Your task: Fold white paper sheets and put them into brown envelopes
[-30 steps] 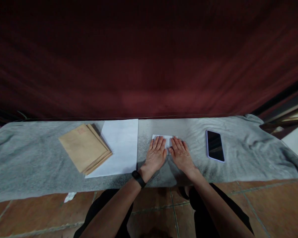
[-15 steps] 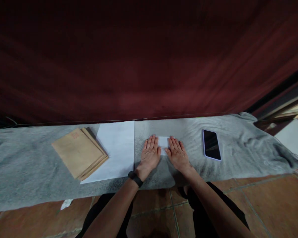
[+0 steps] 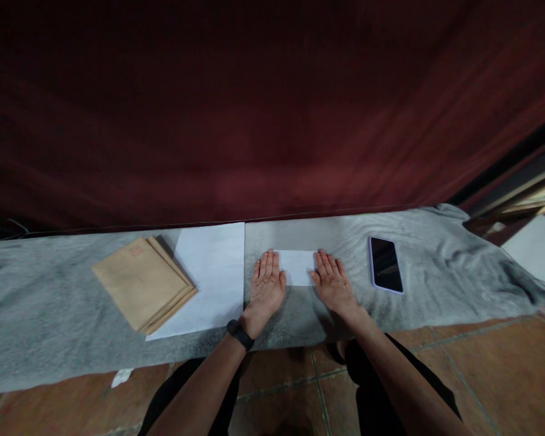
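Note:
A small white folded paper (image 3: 297, 267) lies flat on the grey cloth, its middle showing between my hands. My left hand (image 3: 267, 287) rests palm down over its left end, fingers stretched out. Over the right end lies my right hand (image 3: 334, 282), also flat with its fingers extended. Both palms hide the paper's ends. To the left of my left hand are large white sheets (image 3: 215, 266), partly covered by a stack of brown envelopes (image 3: 143, 281) with a red stamp mark on the top one.
A phone (image 3: 386, 264) with a lilac case lies right of my hands on the grey cloth (image 3: 440, 272). Behind the surface hangs a dark red curtain (image 3: 272, 121). A white scrap (image 3: 122, 377) is on the tiled floor. At far right is a white board-like sheet (image 3: 536, 251).
My hands have slid apart, the left one leftward and the right one slightly rightward. More of the folded paper's middle now shows between them.

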`<state>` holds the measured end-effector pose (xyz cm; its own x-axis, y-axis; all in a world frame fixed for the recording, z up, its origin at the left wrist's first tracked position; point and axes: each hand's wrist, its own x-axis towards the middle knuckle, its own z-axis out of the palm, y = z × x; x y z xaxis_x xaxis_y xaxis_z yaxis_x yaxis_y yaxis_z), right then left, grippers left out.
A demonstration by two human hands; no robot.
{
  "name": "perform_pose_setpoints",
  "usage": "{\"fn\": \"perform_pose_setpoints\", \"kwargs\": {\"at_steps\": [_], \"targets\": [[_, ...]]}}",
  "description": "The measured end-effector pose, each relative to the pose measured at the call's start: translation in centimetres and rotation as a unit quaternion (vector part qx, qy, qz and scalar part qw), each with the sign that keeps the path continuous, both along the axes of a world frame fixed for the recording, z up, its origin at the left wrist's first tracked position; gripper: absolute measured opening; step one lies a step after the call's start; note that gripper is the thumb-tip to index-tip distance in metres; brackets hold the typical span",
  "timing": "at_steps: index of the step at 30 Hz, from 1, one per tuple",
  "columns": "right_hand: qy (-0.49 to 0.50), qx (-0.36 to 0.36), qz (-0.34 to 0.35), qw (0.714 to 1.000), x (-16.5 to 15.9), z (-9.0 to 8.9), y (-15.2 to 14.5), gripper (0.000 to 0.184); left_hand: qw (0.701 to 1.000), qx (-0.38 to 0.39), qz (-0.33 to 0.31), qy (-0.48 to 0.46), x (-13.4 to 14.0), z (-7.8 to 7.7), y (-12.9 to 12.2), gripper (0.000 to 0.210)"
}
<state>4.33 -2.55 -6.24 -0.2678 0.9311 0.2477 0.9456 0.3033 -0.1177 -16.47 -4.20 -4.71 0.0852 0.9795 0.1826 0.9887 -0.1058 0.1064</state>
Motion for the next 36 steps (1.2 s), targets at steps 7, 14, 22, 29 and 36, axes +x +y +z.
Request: {"fn": "perform_pose_setpoints", "kwargs": {"at_steps": [7,14,22,29,36], "targets": [[0.031,0.000,0.063,0.998,-1.7,0.9,-1.1,0.057,0.996,0.030,-0.079,-0.025,1.6,0.5,-1.3,0.060],[0.022,-0.013,0.087,0.996,-2.0,0.7,-2.0,0.056,0.991,0.018,-0.127,-0.027,2.3,0.3,-2.4,0.059],[0.015,-0.005,0.066,0.998,-0.7,0.4,-1.5,0.061,0.996,0.020,-0.085,-0.017,0.8,0.1,-2.7,0.060],[0.000,-0.002,0.056,0.998,0.5,-0.1,-1.3,0.061,0.999,0.003,-0.051,-0.007,0.1,0.2,-3.0,0.060],[0.018,0.002,0.066,0.998,0.0,0.6,-1.0,0.058,0.997,0.019,-0.073,-0.007,0.6,1.1,-2.7,0.060]]}}
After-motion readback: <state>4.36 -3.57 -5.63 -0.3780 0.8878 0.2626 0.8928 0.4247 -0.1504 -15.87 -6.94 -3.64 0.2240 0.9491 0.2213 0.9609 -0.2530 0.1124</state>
